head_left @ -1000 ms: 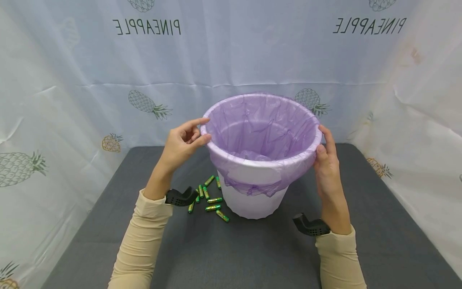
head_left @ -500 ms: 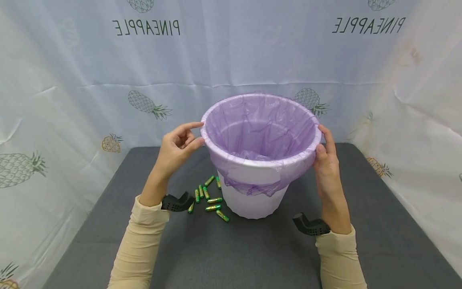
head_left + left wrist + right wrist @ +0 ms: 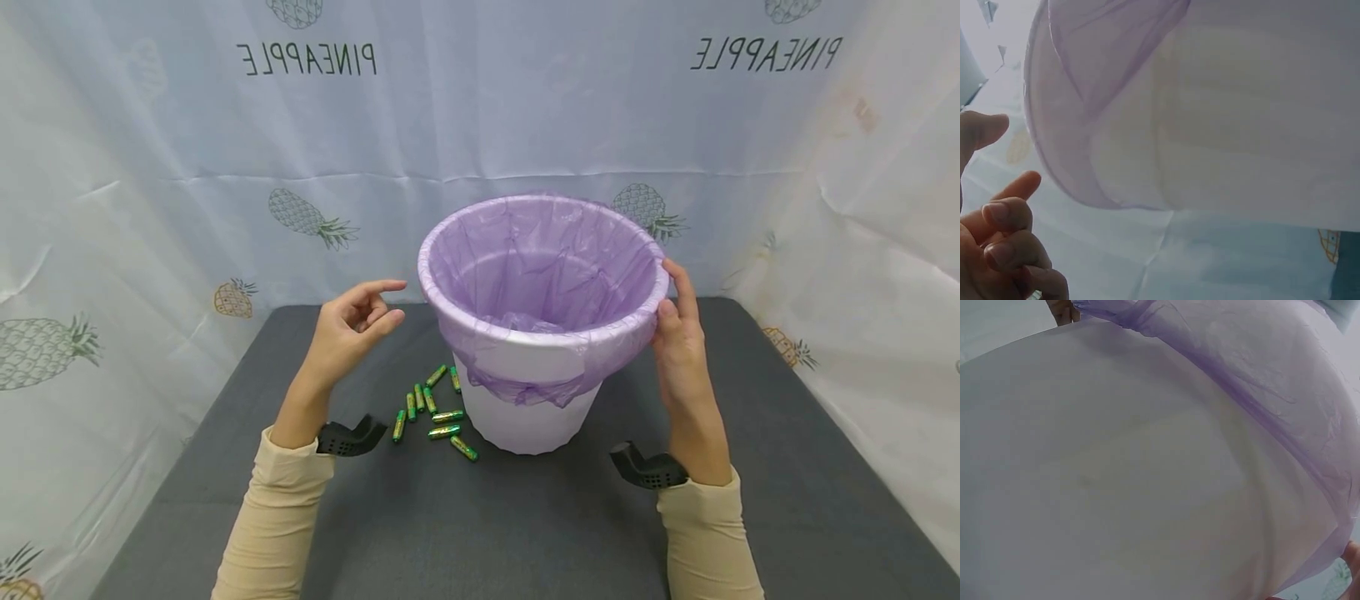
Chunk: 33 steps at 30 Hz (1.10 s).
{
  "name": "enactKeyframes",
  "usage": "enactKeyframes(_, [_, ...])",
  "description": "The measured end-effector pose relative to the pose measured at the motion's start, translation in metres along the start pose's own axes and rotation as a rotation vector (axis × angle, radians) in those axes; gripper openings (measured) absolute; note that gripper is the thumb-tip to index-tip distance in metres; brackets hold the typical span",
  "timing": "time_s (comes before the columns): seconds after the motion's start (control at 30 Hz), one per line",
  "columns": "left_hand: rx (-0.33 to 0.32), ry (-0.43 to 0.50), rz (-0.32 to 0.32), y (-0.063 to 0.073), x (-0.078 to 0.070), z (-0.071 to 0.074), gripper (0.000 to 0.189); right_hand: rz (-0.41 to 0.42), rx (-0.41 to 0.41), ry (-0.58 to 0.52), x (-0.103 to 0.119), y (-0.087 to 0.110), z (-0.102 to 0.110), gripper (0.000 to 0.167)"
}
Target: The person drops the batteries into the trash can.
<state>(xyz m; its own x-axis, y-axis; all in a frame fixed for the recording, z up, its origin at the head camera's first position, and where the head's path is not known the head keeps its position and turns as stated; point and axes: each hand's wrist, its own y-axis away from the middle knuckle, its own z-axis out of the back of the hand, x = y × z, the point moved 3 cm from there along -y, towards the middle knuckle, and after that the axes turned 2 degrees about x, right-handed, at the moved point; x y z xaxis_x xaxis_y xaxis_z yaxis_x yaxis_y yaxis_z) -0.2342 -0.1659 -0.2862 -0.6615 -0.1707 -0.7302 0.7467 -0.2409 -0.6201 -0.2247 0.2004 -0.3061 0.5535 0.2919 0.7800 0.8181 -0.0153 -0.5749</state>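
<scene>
A white trash can (image 3: 517, 421) stands on the table, lined with a translucent purple trash bag (image 3: 555, 292) whose edge folds down outside the rim. To its left hovers my left hand (image 3: 341, 333), holding nothing; index finger and thumb point at the rim, apart from it, and the other fingers are loosely curled. My right hand (image 3: 681, 350) holds the can's right rim over the bag, thumb and index finger on the edge. In the right wrist view the bag's fold (image 3: 1254, 419) hangs over the can wall (image 3: 1116, 475).
Several green batteries (image 3: 444, 432) lie scattered on the dark grey tabletop (image 3: 487, 533) left of the can's base. A white pineapple-print curtain (image 3: 480, 108) hangs behind and at both sides.
My left hand has let go of the can's left rim and moved left and down, away from it. The right hand and the can stay in place.
</scene>
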Motion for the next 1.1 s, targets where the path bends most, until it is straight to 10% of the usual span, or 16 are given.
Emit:
enactKeyframes(0.7, [0.165,-0.028,0.090,0.042,0.042,0.012,0.045,-0.013,-0.034,-0.003,0.000,-0.001,-0.002,0.059])
enactKeyframes(1.1, [0.283,-0.166,0.260,0.063,0.077,0.012,0.032,-0.016,-0.039,-0.012,0.000,0.000,-0.002,0.057])
